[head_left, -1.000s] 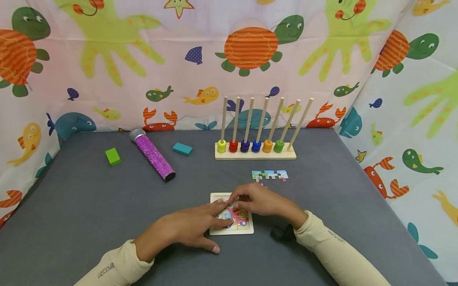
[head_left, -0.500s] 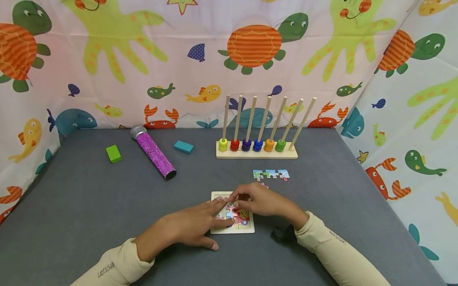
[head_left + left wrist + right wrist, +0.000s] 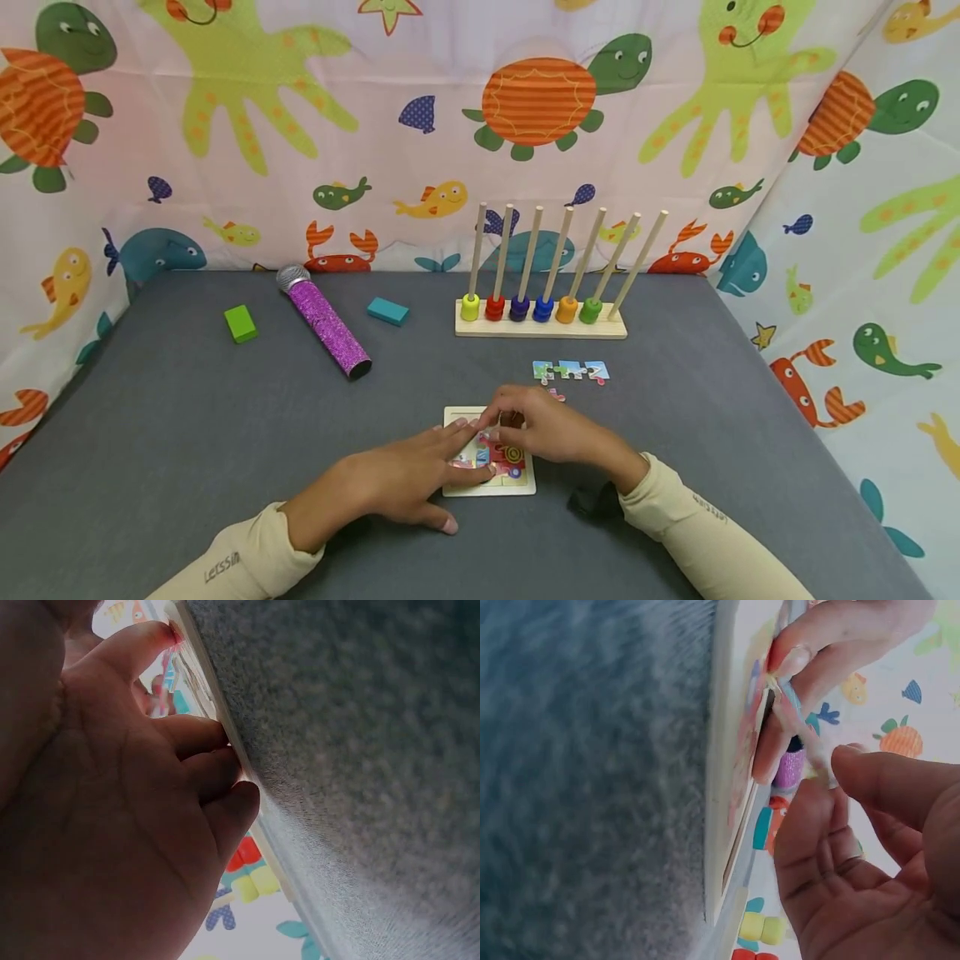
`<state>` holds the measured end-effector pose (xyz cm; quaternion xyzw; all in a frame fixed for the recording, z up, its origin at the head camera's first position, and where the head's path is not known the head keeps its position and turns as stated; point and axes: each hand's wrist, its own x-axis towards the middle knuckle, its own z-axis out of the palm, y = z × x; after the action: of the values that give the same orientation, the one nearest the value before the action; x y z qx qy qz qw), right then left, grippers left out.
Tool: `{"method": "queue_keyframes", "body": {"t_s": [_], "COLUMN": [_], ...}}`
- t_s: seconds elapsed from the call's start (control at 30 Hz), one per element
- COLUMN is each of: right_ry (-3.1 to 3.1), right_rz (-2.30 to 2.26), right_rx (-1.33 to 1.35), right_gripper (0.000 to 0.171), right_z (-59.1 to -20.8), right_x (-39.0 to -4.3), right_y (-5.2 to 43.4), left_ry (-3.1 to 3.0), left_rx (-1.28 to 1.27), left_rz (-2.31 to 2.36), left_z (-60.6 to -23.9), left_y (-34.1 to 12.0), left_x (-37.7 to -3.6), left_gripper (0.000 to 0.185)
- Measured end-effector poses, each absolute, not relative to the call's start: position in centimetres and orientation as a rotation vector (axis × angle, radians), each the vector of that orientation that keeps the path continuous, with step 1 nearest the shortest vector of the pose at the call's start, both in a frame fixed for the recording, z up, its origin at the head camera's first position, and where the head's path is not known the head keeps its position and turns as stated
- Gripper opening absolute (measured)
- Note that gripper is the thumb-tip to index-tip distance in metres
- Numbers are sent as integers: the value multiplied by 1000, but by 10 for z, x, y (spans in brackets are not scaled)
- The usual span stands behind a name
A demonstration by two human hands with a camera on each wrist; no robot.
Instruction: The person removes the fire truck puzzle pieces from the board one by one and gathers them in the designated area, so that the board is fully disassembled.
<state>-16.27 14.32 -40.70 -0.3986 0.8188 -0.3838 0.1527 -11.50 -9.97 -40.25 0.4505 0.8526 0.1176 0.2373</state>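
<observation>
A small wooden jigsaw board (image 3: pixel 491 491) with a pale frame and a partly filled red-and-blue picture lies on the grey table. My left hand (image 3: pixel 408 475) rests on its left side, fingers spread across the frame and the pieces; the left wrist view shows the fingertips (image 3: pixel 244 796) against the board's edge. Over the board's upper part, my right hand (image 3: pixel 551 425) pinches a thin jigsaw piece (image 3: pixel 804 733) between thumb and fingers. In the right wrist view this piece stands tilted, its lower end by the left fingertips. From the head view the right fingers hide it.
Several loose jigsaw pieces (image 3: pixel 572 370) lie beyond the right hand, with a pink one (image 3: pixel 556 394) nearer. Behind stands a peg abacus (image 3: pixel 540 329) with coloured beads. A glittery purple microphone (image 3: pixel 327 327), a green block (image 3: pixel 241 323) and a teal block (image 3: pixel 387 312) lie farther left.
Both hands keep almost the same pose on and over the board. The head view has shifted slightly, so the whole scene sits a little farther right in it.
</observation>
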Motion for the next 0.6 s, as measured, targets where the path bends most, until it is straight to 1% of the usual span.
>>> {"method": "queue_keyframes", "body": {"t_s": [0.1,0.3,0.47,0.6], "right_ry": [2271,2112,2096,2144], "right_rz": [-1188,-1282,-1157,-1116], "right_rx": [-1099,-1041,-1046,-1065], "right_gripper": [17,21,25,24], "right_z": [-408,-407,-409,-409], "right_x": [-162,-166,-166,-165], "right_y": [143,144,146,145], "left_ry": [2325,2362,2400,2397], "left_rx": [1217,1230,1279,1269], "left_rz": [347,418,393,363], "left_z": [-402,-402,-402,-403], "left_y": [-100,-98,-96,-96], "left_x": [-115,-117,-115,-116], "left_gripper": [67,46,45,46]}}
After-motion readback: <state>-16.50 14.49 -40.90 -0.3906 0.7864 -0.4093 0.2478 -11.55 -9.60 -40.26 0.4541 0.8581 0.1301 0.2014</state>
